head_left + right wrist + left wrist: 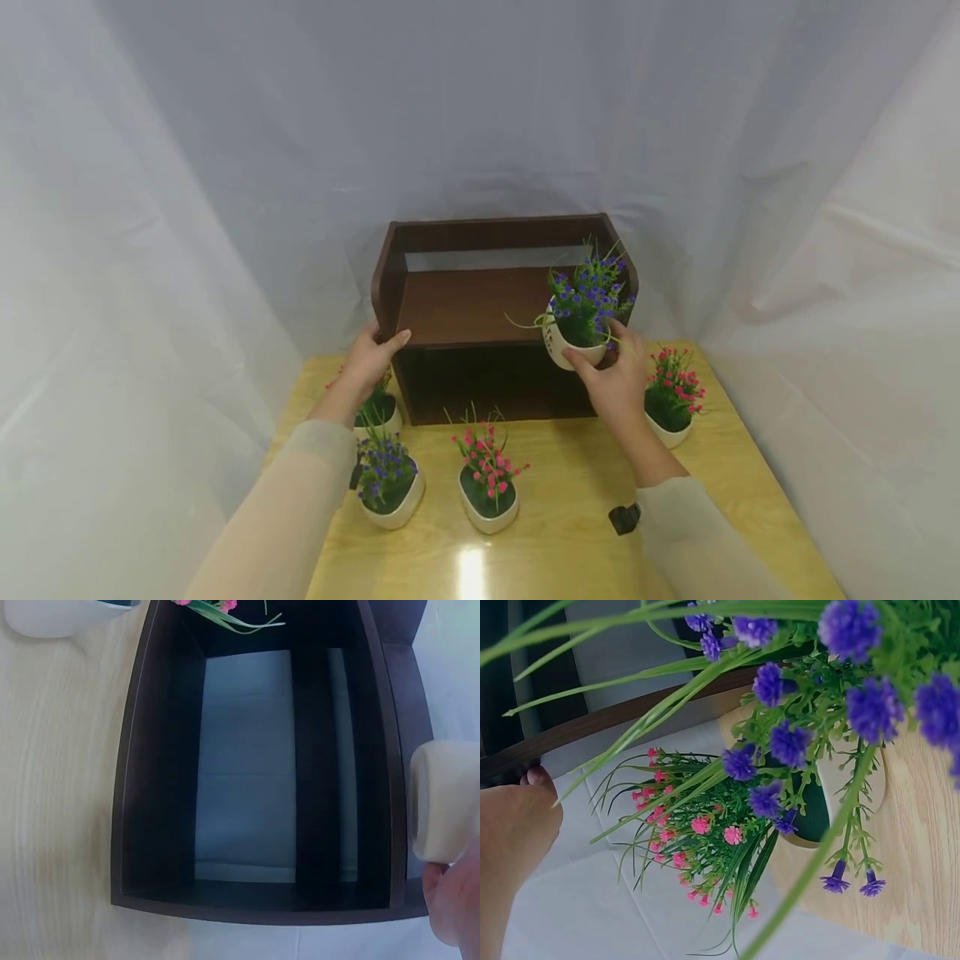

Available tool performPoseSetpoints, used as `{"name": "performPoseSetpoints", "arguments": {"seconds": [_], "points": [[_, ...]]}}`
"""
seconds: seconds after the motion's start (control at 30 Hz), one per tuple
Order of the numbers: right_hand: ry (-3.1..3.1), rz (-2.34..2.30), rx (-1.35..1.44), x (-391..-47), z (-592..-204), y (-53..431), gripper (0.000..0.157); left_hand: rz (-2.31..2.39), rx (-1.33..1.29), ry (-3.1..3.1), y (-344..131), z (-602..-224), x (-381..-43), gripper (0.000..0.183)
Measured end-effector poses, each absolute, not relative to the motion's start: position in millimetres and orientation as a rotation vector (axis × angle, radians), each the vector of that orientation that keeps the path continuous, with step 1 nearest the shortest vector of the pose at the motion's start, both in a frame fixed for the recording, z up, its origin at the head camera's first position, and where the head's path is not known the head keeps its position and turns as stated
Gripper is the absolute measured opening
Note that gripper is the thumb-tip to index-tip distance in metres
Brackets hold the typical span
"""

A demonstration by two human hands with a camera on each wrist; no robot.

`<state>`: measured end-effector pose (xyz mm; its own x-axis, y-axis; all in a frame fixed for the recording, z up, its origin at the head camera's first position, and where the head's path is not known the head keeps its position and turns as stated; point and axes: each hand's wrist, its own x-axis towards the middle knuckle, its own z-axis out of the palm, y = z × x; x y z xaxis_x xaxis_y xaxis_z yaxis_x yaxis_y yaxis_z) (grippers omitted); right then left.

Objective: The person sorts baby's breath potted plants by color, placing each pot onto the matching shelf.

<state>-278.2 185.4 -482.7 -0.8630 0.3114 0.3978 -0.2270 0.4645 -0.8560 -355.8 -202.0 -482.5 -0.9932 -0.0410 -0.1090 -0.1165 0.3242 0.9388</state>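
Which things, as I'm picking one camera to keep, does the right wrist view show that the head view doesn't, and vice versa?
Right wrist only: the flat base of the held pot, and a pale opening behind the lower compartment of the dark shelf unit.
Head only: the left hand gripping that unit's side, and the held pot's purple flowers and dark lettering.
Both: the right hand on the held pot, the shelf unit, the table and some pink flowers.

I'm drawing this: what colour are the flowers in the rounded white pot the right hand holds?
The small flowers are bluish purple, clearest in the head view.
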Motion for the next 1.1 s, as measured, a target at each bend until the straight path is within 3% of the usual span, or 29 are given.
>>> {"name": "performPoseSetpoints", "arguments": {"seconds": [0.57,1.1], "points": [[-2.294,1.2,-0.14,-322.7,-472.8,177.4,0.091,1.822,-0.135,2.462,-198.4,-485.5,-356.6,0.074],[-2.318,1.134,-0.167,-347.0,-466.7,170.0,0.079,1.833,-0.16,2.454,-203.0,-486.5,-355.8,0.077]]}}
